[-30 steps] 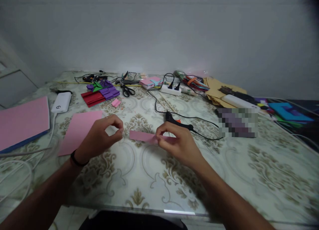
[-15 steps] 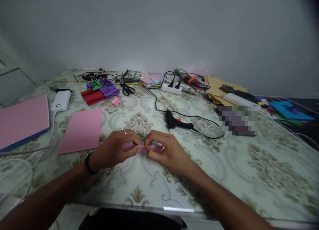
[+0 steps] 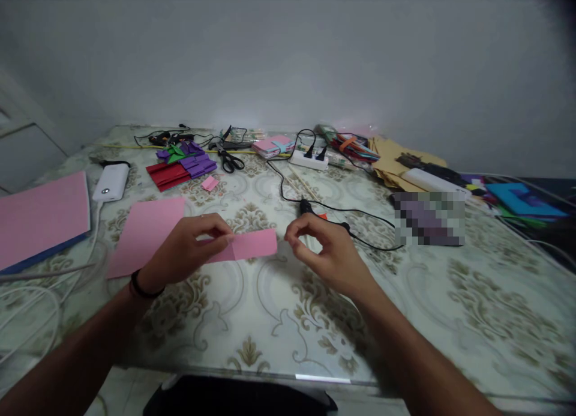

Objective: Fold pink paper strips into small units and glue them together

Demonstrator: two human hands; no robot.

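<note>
plain grey wall point(image 3: 288, 62) runs behind the floral-patterned table point(image 3: 270, 338), pale panelling point(image 3: 27, 155) sits far left, pale floor point(image 3: 123, 392) shows lower left, lighting's dim.

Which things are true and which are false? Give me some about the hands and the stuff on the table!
1. The left hand pinches a narrow pink paper strip. True.
2. The right hand pinches that strip too. False: a gap separates the right hand from it.
3. A white rectangular power bank lies left of the folded red paper. True.
4. Black-handled metal scissors lie between the hands. False: those scissors lie farther away, beyond both hands.
</note>
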